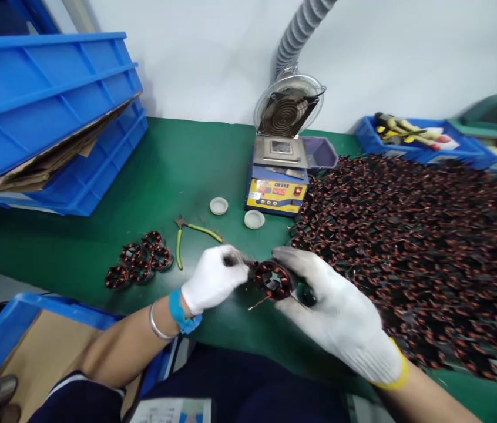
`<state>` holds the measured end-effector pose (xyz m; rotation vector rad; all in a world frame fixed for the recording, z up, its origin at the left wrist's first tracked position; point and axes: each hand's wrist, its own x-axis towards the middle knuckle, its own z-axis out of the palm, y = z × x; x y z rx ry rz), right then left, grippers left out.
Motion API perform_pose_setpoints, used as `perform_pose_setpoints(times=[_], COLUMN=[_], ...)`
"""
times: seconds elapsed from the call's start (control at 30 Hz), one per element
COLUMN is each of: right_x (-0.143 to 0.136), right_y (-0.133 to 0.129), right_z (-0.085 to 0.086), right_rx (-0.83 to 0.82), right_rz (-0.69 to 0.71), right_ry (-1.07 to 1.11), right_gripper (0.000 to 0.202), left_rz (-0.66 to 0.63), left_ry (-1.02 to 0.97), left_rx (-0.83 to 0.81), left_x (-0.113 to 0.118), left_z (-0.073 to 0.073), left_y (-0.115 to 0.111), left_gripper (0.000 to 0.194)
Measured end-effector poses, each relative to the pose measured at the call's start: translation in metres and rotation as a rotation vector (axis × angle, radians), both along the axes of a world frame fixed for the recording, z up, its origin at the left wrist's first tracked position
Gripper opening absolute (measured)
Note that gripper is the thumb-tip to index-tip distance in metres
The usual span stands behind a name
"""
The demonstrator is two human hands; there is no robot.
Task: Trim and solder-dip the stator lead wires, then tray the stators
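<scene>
My right hand (336, 305), in a white glove with a yellow cuff, grips a wire-wound motor stator (274, 279) between thumb and fingers. The stator is a black ring with copper windings, its open centre facing up at me. From its lower left a thin copper wire end (258, 304) sticks out. My left hand (217, 276), also white-gloved, is closed in a pinch at the stator's left edge, on what looks like a dark wire lead (252, 267). Green-handled cutting pliers (198, 232) lie spread just beyond my left hand.
More stators (140, 261) sit in a group at left; a dense mass of them (416, 247) covers the right. A solder pot (275, 188) with a lit display stands behind, near two small white dishes (219, 205). Blue crates (54, 100) rise at left; a tool bin (407, 138) is at back right.
</scene>
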<state>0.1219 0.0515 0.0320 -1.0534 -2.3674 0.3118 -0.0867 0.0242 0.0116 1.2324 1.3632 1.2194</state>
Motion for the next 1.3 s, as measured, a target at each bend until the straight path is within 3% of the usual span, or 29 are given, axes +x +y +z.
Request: perform_pose_setpoints(times=[0.03, 0.13, 0.2, 0.27, 0.33, 0.5, 0.53, 0.57, 0.63, 0.7, 0.8, 0.87, 0.93, 1.03, 1.1, 1.2, 1.3], right_x=[0.001, 0.002, 0.001, 0.001, 0.004, 0.014, 0.015, 0.015, 0.014, 0.011, 0.004, 0.002, 0.002, 0.004, 0.004, 0.002, 0.001], right_y=[0.0, 0.003, 0.004, 0.007, 0.011, 0.018, 0.018, 0.018, 0.017, 0.015, 0.014, 0.015, 0.017, 0.019, 0.018, 0.016, 0.016], right_z=[0.001, 0.001, 0.001, 0.001, 0.002, 0.005, 0.006, 0.007, 0.008, 0.006, 0.002, 0.0, 0.001, 0.005, 0.006, 0.002, -0.001], right_rx=[-0.006, -0.008, 0.025, 0.064, 0.086, 0.106, 0.099, 0.092, 0.081, 0.067, 0.051, 0.035, 0.012, 0.012, 0.019, 0.013, 0.011], right_rz=[-0.004, 0.01, 0.05, 0.092, 0.094, -0.003, -0.011, -0.013, 0.002, 0.031, 0.057, 0.05, 0.037, 0.009, -0.009, -0.001, 0.011], right_ry=[-0.001, -0.011, -0.003, 0.013, 0.026, 0.067, 0.064, 0.058, 0.054, 0.052, 0.051, 0.052, 0.06, 0.073, 0.081, 0.084, 0.074], right_gripper=[0.046, 0.045, 0.043, 0.041, 0.04, 0.042, 0.042, 0.042, 0.041, 0.04, 0.039, 0.04, 0.039, 0.036, 0.036, 0.037, 0.036], left_rz=[-0.025, -0.007, -0.046, -0.117, -0.177, -0.693, -0.696, -0.595, -0.263, -0.059, -0.163, -0.201, -0.147, 0.061, 0.12, -0.055, -0.132], left_ry=[0.026, 0.133, 0.26, 0.371, 0.431, 0.476, 0.472, 0.453, 0.339, 0.226, 0.298, 0.378, 0.338, 0.17, 0.137, 0.212, 0.213], left_rx=[0.016, 0.254, 0.348, 0.269, 0.174, 0.147, 0.121, 0.091, 0.076, 0.09, 0.114, 0.155, 0.283, 0.476, 0.41, 0.137, 0.075], left_x=[-0.002, -0.006, -0.006, -0.006, -0.006, -0.014, -0.016, -0.017, -0.018, -0.015, -0.008, -0.005, -0.007, -0.012, -0.012, -0.005, 0.0], left_z=[0.001, 0.01, 0.016, 0.019, 0.02, 0.024, 0.026, 0.027, 0.029, 0.028, 0.023, 0.018, 0.015, 0.011, 0.01, 0.014, 0.022], left_y=[0.0, -0.003, -0.006, -0.006, -0.005, -0.008, -0.008, -0.008, -0.006, -0.003, 0.0, -0.004, -0.011, -0.018, -0.017, -0.01, -0.009], left_gripper=[0.004, 0.031, 0.032, 0.016, 0.021, 0.023, 0.027, 0.03, 0.024, 0.025, 0.017, 0.021, 0.025, 0.029, 0.024, 0.026, 0.03])
